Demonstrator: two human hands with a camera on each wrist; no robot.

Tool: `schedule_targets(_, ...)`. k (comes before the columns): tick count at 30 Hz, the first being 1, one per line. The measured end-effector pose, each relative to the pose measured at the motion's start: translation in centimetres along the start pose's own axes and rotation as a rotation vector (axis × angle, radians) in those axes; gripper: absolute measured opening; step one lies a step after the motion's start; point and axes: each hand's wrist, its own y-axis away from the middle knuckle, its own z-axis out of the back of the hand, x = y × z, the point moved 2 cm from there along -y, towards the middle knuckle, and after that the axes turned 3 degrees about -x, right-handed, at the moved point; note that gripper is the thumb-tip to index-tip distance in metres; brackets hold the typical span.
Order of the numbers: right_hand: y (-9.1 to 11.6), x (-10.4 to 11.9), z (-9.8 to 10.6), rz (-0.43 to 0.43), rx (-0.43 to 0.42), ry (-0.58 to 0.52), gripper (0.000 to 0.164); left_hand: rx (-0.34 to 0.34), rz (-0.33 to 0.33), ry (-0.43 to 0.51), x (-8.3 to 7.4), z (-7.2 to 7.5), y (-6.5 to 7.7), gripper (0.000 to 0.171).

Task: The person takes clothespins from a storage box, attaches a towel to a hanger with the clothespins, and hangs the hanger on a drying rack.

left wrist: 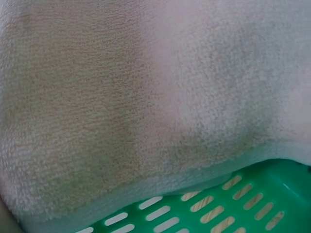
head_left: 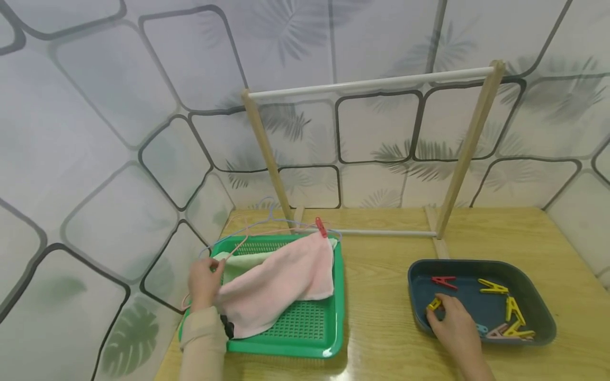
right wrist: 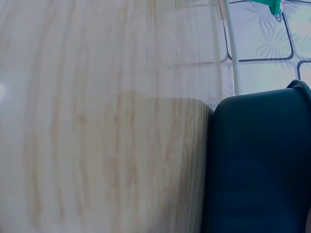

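My left hand pinches a pink wire hanger above the left side of a green basket. A pink towel hangs from that hanger, and a red clothespin clips its far right corner. In the left wrist view the towel fills most of the picture. My right hand is at the left side of a dark blue tray, pinching a yellow clothespin. The right wrist view shows only the tray's outer wall, not the fingers.
In the tray lie a red clothespin, several yellow clothespins, and pink and blue ones. A light green cloth and a blue hanger are at the basket. Behind stands a rack with a white rail.
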Motion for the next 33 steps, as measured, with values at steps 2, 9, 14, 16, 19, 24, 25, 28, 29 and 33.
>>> schedule_targets(2,0.0,0.0,0.0,-0.007,0.006,-0.001,0.038,0.015,0.000,-0.004,0.0,0.0,0.0,0.034)
schedule_targets(9,-0.1,0.1,-0.2,-0.032,-0.004,-0.006,0.037,0.071,0.025,-0.010,-0.1,0.2,0.2,0.036)
schedule_targets(14,-0.1,0.1,-0.2,-0.020,0.013,-0.002,0.037,0.067,0.085,0.048,0.6,0.2,0.4,0.039)
schedule_targets(16,-0.1,0.0,-0.2,-0.012,0.016,0.001,0.038,0.043,0.094,0.064,0.8,0.2,0.4,0.041)
schedule_targets(19,-0.1,0.0,-0.1,-0.016,0.028,0.004,0.038,0.020,0.104,0.091,0.8,0.3,0.3,0.043)
schedule_targets(24,-0.2,0.1,0.0,-0.028,0.049,0.006,0.039,-0.009,0.099,0.136,0.3,0.9,0.4,0.037)
schedule_targets(25,-0.1,0.1,0.0,-0.030,0.051,0.005,0.039,-0.016,0.089,0.144,0.1,1.1,0.4,0.035)
schedule_targets(28,-0.1,0.1,0.1,-0.029,0.051,0.003,0.039,-0.023,0.057,0.171,-0.6,1.8,0.5,0.031)
schedule_targets(29,0.0,0.1,0.1,-0.027,0.046,0.002,0.039,-0.021,0.047,0.185,-0.9,2.1,0.4,0.030)
schedule_targets(33,0.1,0.1,0.0,-0.017,0.022,-0.001,0.038,0.008,0.028,0.250,-2.0,3.1,0.2,0.025)
